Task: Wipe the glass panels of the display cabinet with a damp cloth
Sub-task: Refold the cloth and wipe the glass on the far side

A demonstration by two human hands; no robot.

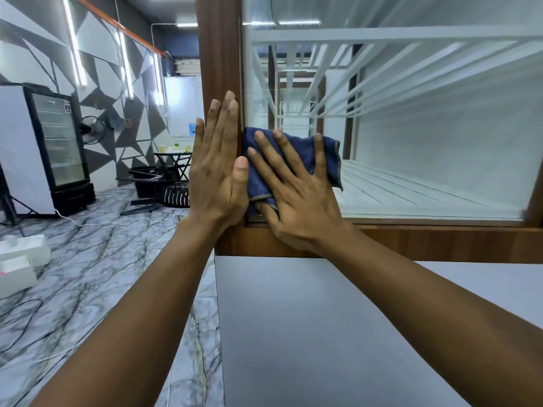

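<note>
— At lower left corner of the glass panel (411,127): blue cloth (305,148), bunched, pressed to the pane under the right hand (296,195).
— Fingers (270,160) on it?
— Spread wide, straight, laid over the cloth. Thumb partly covered by its lower grey hem. No pinch seen.
— And the left hand (219,168)?
— Flat against the brown wooden post (219,54) of the display cabinet (440,242), just beside the cloth. Fingers (216,124) straight, close together, pointing up; thumb at the cloth's left edge.
— Behind the pane?
— White slatted racks (382,69), upper and lower.
— Below?
— Grey tabletop (323,333) under the right forearm, meeting the cabinet's wooden base.
— Off to the left?
— Marbled floor (88,259), glass-door fridge (55,148) by the patterned wall (97,54), black fan (92,130) beside it.
</note>
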